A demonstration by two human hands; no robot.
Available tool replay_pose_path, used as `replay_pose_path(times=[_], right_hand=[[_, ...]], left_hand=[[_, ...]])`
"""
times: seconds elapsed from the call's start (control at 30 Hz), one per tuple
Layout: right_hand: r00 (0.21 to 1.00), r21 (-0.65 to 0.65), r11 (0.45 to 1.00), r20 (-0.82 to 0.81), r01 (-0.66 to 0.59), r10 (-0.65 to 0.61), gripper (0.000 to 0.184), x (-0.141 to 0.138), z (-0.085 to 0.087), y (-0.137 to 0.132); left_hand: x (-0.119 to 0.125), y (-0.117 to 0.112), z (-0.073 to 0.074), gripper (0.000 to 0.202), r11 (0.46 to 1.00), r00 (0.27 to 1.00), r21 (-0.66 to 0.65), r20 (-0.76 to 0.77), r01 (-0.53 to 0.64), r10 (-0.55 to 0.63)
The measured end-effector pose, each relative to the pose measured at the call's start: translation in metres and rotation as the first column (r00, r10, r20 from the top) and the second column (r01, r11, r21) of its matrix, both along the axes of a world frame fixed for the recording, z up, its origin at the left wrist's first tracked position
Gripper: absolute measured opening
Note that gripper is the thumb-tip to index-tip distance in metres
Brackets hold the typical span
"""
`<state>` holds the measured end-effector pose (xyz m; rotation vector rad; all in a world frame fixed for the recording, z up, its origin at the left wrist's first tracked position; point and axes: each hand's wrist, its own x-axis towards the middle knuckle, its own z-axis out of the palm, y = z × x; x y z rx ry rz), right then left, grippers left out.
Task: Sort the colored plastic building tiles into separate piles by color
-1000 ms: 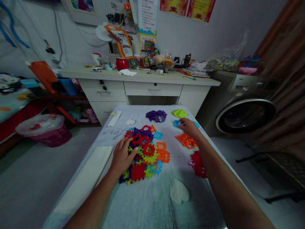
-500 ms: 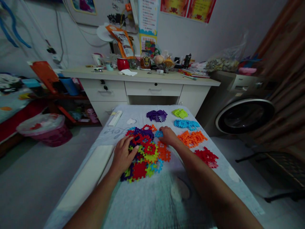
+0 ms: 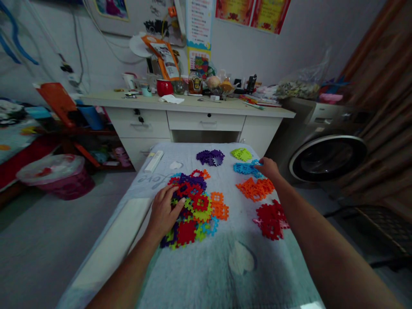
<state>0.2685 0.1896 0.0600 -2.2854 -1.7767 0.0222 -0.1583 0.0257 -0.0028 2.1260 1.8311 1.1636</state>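
Flat plastic interlocking building pieces with notched edges lie in piles on a cloth-covered table (image 3: pixel 206 274). My left hand (image 3: pixel 164 210) rests with fingers apart on the left edge of the mixed pile (image 3: pixel 188 231) of red, purple, green, orange and blue pieces. At the right, my right hand (image 3: pixel 269 168) reaches over the blue pile (image 3: pixel 245 169), its fingertips closed on a blue building piece (image 3: pixel 256 163) at that pile's edge. Beside it are a green pile (image 3: pixel 241 154), an orange pile (image 3: pixel 255 189) and a red pile (image 3: pixel 271 221). A purple pile (image 3: pixel 210 157) lies farther back.
A white bar-shaped object (image 3: pixel 154 162) lies at the table's back left. Behind stands a white desk (image 3: pixel 189 105) crowded with jars and packets. A washing machine (image 3: pixel 325 156) is at the right, and a lined pink bin (image 3: pixel 61 178) is on the floor at left.
My right hand has moved right, from the mixed pile to the blue pile, carrying a blue piece. My left hand stays on the mixed pile. The view has shifted slightly.
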Motion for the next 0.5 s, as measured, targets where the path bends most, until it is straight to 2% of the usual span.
replay_pose_path(times=[0.1,0.27,0.5], right_hand=[[0.999,-0.030,0.999,-0.003,0.036,-0.036,0.038,0.009,-0.008,0.003],[0.996,-0.022,0.996,-0.029,0.081,-0.082,0.038,0.007,-0.013,0.003],[0.995,0.022,1.000,-0.094,0.013,-0.010,0.032,0.003,-0.005,-0.005]], left_hand=[[0.000,0.000,0.000,0.045,1.000,1.000,0.002,0.003,0.003,-0.003],[0.000,-0.001,0.001,0.044,1.000,1.000,0.001,0.008,-0.002,0.002],[0.000,-0.001,0.001,0.044,1.000,1.000,-0.011,0.015,-0.002,0.003]])
